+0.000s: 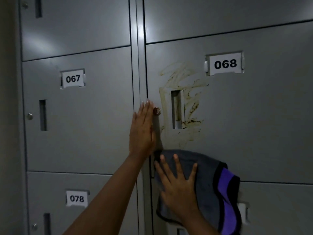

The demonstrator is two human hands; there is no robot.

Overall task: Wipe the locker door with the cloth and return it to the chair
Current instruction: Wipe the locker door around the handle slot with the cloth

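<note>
Your right hand, fingers spread, presses a grey, purple-trimmed cloth flat against smeared metal locker door 068; your left hand lies flat beside its round lock.

head view, close, facing lockers, dim.

Both forearms are bare up to the frame edge, so no sleeve is visible. The left hand and the right hand wear no gloves, rings or watch. The fingernails look short and unpainted, though the dim light makes this uncertain.
</note>
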